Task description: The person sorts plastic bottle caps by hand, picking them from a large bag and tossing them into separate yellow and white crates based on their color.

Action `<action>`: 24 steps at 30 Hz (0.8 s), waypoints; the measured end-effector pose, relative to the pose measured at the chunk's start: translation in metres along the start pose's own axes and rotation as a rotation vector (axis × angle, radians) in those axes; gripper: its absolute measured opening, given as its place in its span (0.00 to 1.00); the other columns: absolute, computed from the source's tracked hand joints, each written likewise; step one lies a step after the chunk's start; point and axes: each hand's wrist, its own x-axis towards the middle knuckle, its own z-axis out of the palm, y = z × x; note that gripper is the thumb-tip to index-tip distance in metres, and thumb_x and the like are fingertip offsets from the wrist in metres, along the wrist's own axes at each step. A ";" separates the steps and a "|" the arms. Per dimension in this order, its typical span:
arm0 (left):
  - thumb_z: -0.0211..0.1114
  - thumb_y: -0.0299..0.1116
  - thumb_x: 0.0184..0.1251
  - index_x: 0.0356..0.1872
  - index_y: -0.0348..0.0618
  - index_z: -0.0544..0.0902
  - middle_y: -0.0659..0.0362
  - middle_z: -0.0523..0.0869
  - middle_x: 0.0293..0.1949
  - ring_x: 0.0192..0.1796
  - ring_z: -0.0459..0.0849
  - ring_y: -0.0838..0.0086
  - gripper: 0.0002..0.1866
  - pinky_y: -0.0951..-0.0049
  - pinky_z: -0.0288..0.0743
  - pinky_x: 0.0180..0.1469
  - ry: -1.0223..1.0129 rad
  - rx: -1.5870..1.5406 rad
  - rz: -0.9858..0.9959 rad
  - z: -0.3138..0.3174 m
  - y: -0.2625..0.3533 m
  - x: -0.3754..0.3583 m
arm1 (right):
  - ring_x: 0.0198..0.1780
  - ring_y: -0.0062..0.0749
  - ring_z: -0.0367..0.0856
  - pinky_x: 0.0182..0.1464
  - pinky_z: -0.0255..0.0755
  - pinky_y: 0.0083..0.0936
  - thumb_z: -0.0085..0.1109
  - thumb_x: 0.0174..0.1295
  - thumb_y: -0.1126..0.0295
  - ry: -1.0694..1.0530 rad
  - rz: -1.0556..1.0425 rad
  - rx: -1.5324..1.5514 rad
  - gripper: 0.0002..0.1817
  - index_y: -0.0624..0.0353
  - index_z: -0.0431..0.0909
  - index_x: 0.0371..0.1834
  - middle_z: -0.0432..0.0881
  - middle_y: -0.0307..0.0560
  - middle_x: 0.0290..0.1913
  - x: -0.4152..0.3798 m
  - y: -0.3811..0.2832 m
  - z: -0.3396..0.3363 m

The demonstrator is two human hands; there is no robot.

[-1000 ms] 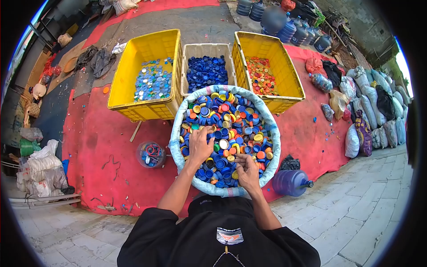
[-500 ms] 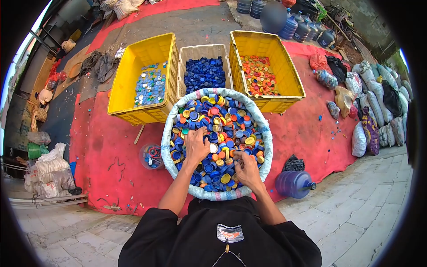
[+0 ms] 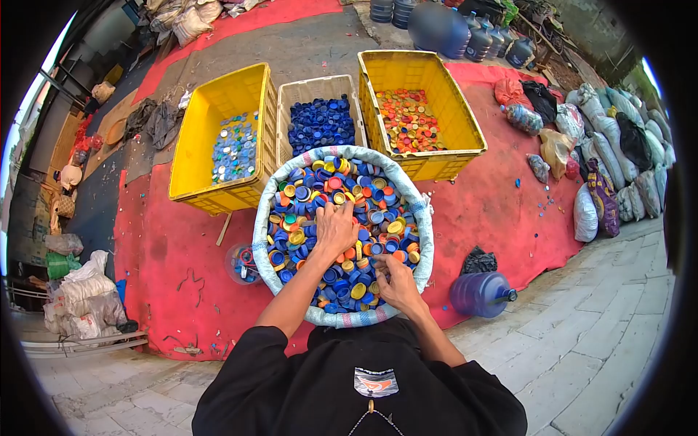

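A round basket lined with pale blue cloth [image 3: 262, 218] holds mixed coloured bottle caps [image 3: 314, 178]. My left hand [image 3: 336, 229] lies over the middle of the caps, its fingers bent down among them; what the fingertips touch is hidden. To the right and nearer my body, my right hand [image 3: 398, 283] is above the caps with its fingers curled together; anything between them is too small to make out. Beyond the basket stand a yellow crate [image 3: 182, 156] with light blue and white caps, a whitish crate [image 3: 282, 120] with dark blue caps, and a yellow crate [image 3: 458, 116] with orange and red caps.
A clear round container [image 3: 242, 264] sits left of the basket on the red sheet [image 3: 174, 276]. At the right lies a large blue water bottle [image 3: 481, 294] beside a black bag [image 3: 480, 261]. Filled sacks [image 3: 586, 214] line the far right, and more water bottles [image 3: 478, 43] stand behind.
My left hand has moved forward and right over the caps. My right hand has shifted only slightly. The view has turned a little, so the crates and basket appear further left.
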 end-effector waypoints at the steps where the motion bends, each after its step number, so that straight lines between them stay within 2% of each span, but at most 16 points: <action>1: 0.74 0.42 0.49 0.53 0.40 0.78 0.55 0.86 0.42 0.46 0.76 0.62 0.30 0.60 0.62 0.49 -0.013 0.032 -0.005 0.002 0.002 0.001 | 0.41 0.40 0.85 0.43 0.77 0.30 0.54 0.60 0.79 0.002 0.010 0.019 0.18 0.68 0.74 0.55 0.84 0.57 0.42 0.000 -0.003 -0.002; 3: 0.73 0.43 0.50 0.51 0.41 0.77 0.55 0.87 0.42 0.48 0.77 0.61 0.28 0.59 0.62 0.49 -0.040 0.098 -0.019 0.003 0.007 0.003 | 0.45 0.50 0.84 0.49 0.77 0.37 0.52 0.57 0.80 0.003 0.030 0.057 0.18 0.70 0.74 0.53 0.83 0.61 0.42 -0.001 -0.006 -0.006; 10: 0.75 0.37 0.48 0.49 0.40 0.79 0.54 0.87 0.38 0.46 0.79 0.60 0.26 0.57 0.61 0.49 -0.060 0.064 -0.122 0.004 0.012 0.001 | 0.43 0.50 0.85 0.47 0.78 0.37 0.53 0.57 0.80 0.021 0.000 0.029 0.19 0.69 0.73 0.54 0.84 0.61 0.42 -0.004 0.002 -0.012; 16: 0.76 0.36 0.49 0.48 0.44 0.81 0.55 0.87 0.33 0.45 0.79 0.62 0.23 0.58 0.60 0.51 0.094 -0.073 -0.173 0.020 0.002 -0.011 | 0.42 0.50 0.84 0.46 0.77 0.37 0.53 0.57 0.79 0.002 0.031 0.042 0.20 0.68 0.73 0.55 0.84 0.60 0.42 -0.007 0.003 -0.011; 19: 0.76 0.36 0.50 0.49 0.44 0.81 0.55 0.87 0.33 0.45 0.78 0.63 0.23 0.59 0.58 0.52 0.148 -0.222 -0.218 0.024 -0.002 -0.015 | 0.42 0.50 0.84 0.46 0.77 0.37 0.53 0.57 0.79 -0.022 0.057 0.036 0.20 0.68 0.73 0.55 0.83 0.60 0.43 -0.008 -0.001 -0.010; 22: 0.78 0.36 0.51 0.49 0.40 0.81 0.54 0.88 0.39 0.46 0.81 0.66 0.24 0.59 0.65 0.53 0.194 -0.312 -0.271 0.010 0.004 -0.018 | 0.43 0.49 0.85 0.46 0.77 0.36 0.53 0.58 0.79 -0.043 0.072 0.048 0.19 0.67 0.74 0.55 0.83 0.60 0.44 -0.008 -0.002 -0.009; 24: 0.77 0.35 0.53 0.49 0.38 0.80 0.54 0.88 0.42 0.46 0.83 0.69 0.24 0.63 0.71 0.52 0.210 -0.747 -0.387 -0.004 0.006 -0.019 | 0.43 0.49 0.85 0.47 0.77 0.36 0.53 0.58 0.79 -0.041 0.079 0.054 0.19 0.67 0.74 0.54 0.83 0.60 0.43 -0.006 -0.001 -0.009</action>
